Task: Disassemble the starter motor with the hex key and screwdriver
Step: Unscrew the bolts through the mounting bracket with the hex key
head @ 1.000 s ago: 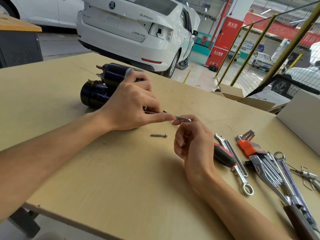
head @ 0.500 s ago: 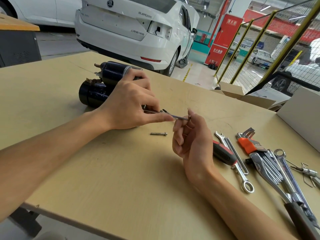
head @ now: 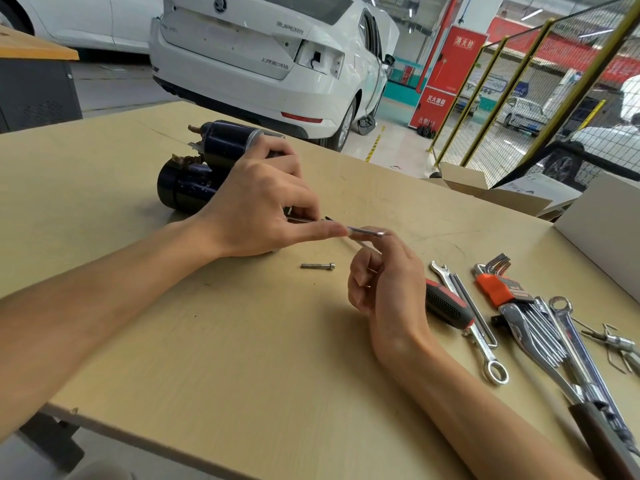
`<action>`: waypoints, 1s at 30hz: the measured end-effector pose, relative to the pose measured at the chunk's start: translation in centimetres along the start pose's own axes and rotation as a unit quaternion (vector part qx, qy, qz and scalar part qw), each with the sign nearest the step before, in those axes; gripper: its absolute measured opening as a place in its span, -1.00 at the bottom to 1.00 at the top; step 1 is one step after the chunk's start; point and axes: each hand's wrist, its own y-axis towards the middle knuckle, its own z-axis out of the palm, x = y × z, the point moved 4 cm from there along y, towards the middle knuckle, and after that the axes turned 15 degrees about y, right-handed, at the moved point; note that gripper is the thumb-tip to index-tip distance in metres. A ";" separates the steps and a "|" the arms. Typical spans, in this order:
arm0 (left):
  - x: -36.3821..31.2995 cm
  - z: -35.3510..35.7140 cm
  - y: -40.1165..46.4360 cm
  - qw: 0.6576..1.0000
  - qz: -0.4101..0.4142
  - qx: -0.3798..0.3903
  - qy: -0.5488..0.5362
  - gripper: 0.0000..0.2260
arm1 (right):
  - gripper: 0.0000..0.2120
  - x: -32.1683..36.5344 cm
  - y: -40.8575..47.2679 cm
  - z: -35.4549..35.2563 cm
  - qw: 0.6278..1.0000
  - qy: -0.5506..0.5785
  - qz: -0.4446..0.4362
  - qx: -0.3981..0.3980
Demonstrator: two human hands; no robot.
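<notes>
The white car [head: 277, 64] at the top of the frame reads "SUPERB" on its boot lid; the red cabinet [head: 446, 74] at upper right carries Chinese writing. The black starter motor [head: 207, 168] lies on the counter [head: 207, 358] at centre left, under the left hand [head: 256, 209], whose grip pinches a thin hex key [head: 363, 231]. The right hand [head: 388, 282] pinches the key's outer end. A loose bolt [head: 318, 266] lies just below. The screwdriver [head: 446, 306] lies right of the right hand.
</notes>
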 end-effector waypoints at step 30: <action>-0.1 -0.2 0.1 1.000 0.000 0.012 -0.011 -0.63 | -0.79 0.4 0.0 0.5 0.997 0.027 -0.020 0.067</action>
